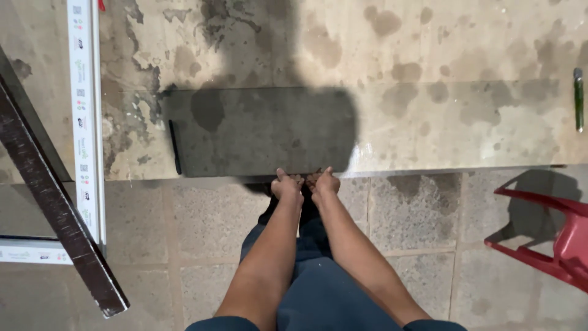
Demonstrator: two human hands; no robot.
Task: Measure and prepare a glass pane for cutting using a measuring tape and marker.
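We press our left hand point(286, 186) and right hand point(324, 182), touching each other, against the near edge of the stained board point(429, 116); whether they clasp anything we cannot tell.

Stained bench top point(465, 116) far; grey paved floor point(208, 220) near; red plastic chair point(560, 236) right; white profile strip point(84, 116) left.

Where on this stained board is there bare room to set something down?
The board lies bare between the shadowed middle and the green tool at right. The left edge is crowded by the white profile and dark bar.
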